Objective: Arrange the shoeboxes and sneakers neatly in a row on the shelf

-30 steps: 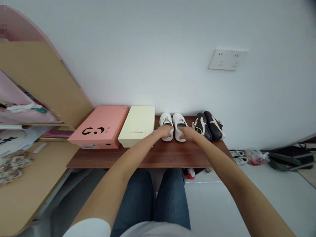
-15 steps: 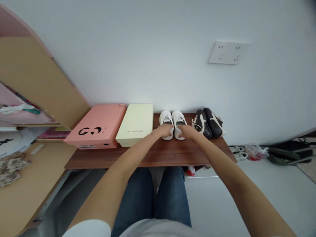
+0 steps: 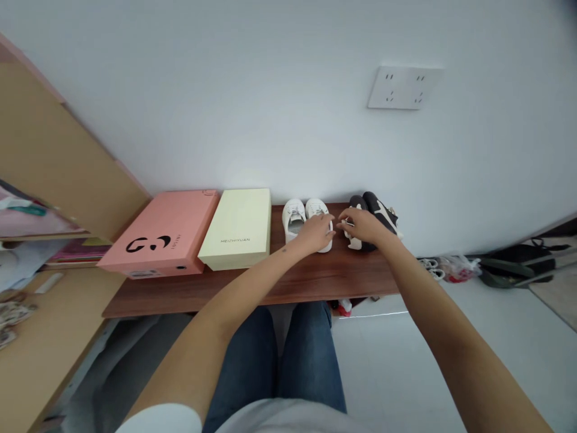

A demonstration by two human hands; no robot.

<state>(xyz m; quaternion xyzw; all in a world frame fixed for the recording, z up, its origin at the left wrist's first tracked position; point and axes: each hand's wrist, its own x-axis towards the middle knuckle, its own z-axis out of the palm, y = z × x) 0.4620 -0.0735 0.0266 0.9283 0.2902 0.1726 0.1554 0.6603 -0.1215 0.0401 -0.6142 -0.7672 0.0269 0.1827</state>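
A pair of white sneakers (image 3: 294,218) stands side by side on a dark wooden bench (image 3: 252,288) against the wall. To their right lies a pair of black-and-white shoes (image 3: 381,213). My left hand (image 3: 317,231) rests over the right white sneaker, fingers loosely curled. My right hand (image 3: 363,225) covers the toe of the nearer black shoe, fingers bent over it; whether it grips the shoe is unclear.
A pink shoe box (image 3: 162,233) and a pale yellow shoe box (image 3: 237,227) sit on the bench's left half. A wooden shelf unit and desk (image 3: 54,180) stand at left. Bags (image 3: 518,267) and more shoes (image 3: 430,269) lie on the floor at right. A wall socket (image 3: 403,87) is above.
Both hands left the heels of the white sneakers and shifted right; my right hand now lies on the black shoe, my left over the right white sneaker. The camera turned slightly.
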